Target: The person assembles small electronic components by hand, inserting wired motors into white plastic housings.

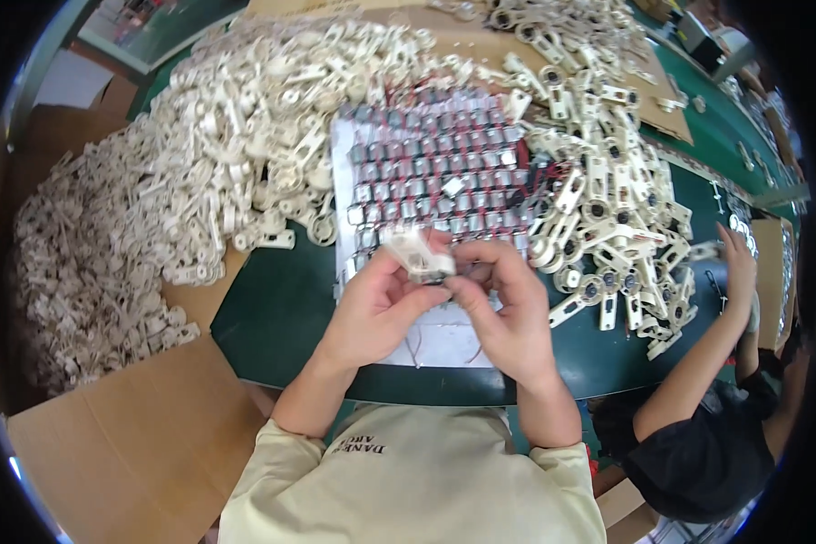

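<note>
In front of my chest, over the near part of a white sheet, both hands hold a cream-white plastic housing. My left hand is closed round its left side, with the thumb along the lower edge. The fingers of my right hand pinch the housing's lower right end, where a small dark part shows; most of that part is hidden by fingertips. Thin reddish wires hang below the hands. Just beyond them lie rows of small silver motors with red wires.
A large heap of cream plastic housings covers the left side. More housings with dark round parts lie to the right on the green table. A cardboard box stands lower left. A co-worker's arm reaches in at right.
</note>
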Demonstrator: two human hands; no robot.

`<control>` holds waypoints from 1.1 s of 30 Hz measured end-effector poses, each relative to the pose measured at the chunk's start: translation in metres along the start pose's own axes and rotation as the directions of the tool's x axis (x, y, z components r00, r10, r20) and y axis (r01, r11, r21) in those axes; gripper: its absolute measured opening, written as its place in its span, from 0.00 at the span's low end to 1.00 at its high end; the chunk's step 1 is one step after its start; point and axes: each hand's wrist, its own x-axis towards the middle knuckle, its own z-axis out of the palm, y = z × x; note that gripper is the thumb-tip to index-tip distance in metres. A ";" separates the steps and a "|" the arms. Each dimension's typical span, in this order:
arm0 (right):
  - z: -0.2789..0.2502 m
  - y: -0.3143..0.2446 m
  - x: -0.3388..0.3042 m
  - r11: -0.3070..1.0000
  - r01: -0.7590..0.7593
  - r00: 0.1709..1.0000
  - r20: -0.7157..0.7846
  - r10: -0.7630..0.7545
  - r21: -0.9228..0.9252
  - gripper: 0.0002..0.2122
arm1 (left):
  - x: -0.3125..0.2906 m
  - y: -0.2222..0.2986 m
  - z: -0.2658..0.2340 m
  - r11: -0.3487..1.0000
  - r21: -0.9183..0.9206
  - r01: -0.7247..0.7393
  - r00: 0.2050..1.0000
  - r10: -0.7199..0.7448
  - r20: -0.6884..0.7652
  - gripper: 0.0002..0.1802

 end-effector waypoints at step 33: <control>0.008 0.011 -0.005 0.765 -0.362 0.928 0.132 0.347 0.532 0.10 | -0.010 -0.016 0.000 0.894 0.414 -0.170 0.978 0.204 -0.040 0.17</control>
